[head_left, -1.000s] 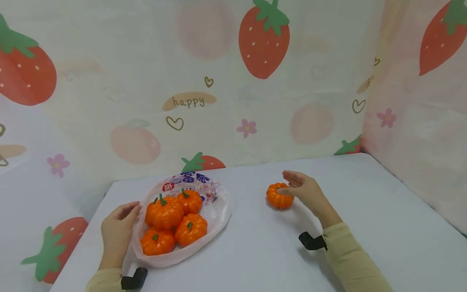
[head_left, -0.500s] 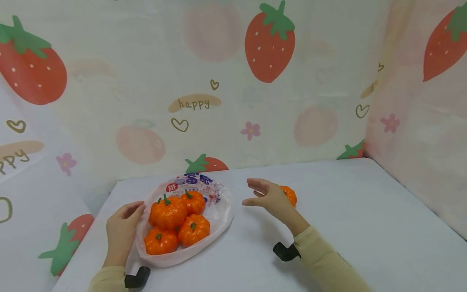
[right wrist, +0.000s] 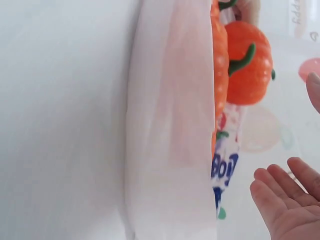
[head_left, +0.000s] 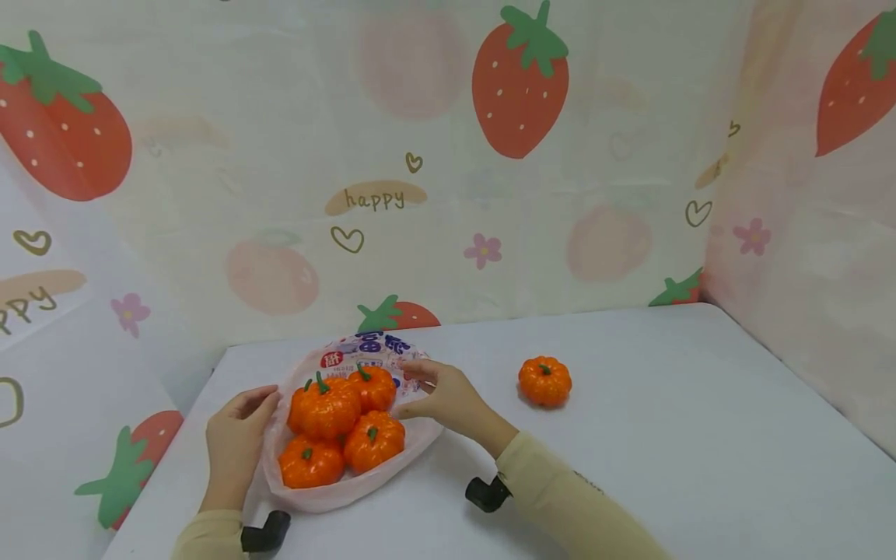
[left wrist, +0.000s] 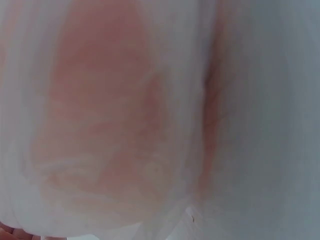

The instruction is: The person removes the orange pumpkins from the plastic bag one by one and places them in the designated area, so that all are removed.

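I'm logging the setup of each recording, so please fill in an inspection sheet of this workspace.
Surface: smooth white tabletop.
Job's things: open white plastic bag with blue and red print, holding at least four glossy, ribbed orange pumpkins with green stems; one similar loose pumpkin right of the bag.
Clutter: nothing seen.
Hands: left hand at the bag's left rim, grip unclear; right hand over the bag's right side, fingers holding nothing.
Cables: nothing seen.
Surroundings: pale backdrop with strawberry prints.
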A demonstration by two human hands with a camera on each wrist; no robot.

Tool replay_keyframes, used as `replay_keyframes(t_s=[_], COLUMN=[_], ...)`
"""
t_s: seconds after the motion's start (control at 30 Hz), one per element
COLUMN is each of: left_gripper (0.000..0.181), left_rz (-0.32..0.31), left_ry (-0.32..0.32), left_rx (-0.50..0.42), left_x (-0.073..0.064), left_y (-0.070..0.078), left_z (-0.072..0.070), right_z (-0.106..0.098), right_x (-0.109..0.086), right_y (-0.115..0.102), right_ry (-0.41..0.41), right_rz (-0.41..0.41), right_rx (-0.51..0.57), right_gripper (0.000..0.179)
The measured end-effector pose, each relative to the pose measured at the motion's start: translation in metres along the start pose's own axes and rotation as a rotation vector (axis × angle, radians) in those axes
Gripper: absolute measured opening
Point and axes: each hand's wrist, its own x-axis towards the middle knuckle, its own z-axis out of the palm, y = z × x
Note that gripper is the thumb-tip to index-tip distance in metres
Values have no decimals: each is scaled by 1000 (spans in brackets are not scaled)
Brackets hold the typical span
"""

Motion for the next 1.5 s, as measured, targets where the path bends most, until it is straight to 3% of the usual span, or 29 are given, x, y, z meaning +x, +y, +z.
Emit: replay_keyframes(t_s=[0.4, 0.63, 0.9, 1.5], left_gripper=[48, 48, 47, 45], left_rz=[7, 6, 9, 7], left_ry=[-3, -6, -2, -2], left_rx=[-28, -41, -45, -36], left_x=[2, 2, 2, -1], left_y=[-1, -3, -2, 2], left_z=[1, 1, 1, -1], right_z=[38, 53, 62, 75], right_x=[21, 27, 32, 33], right_y=[-12, -16, -16, -24], right_ry=[-24, -46, -51, -53], right_rz=[-10, 12, -4, 10], right_rx=[-161, -164, -197, -212], right_gripper=[72, 72, 81, 77])
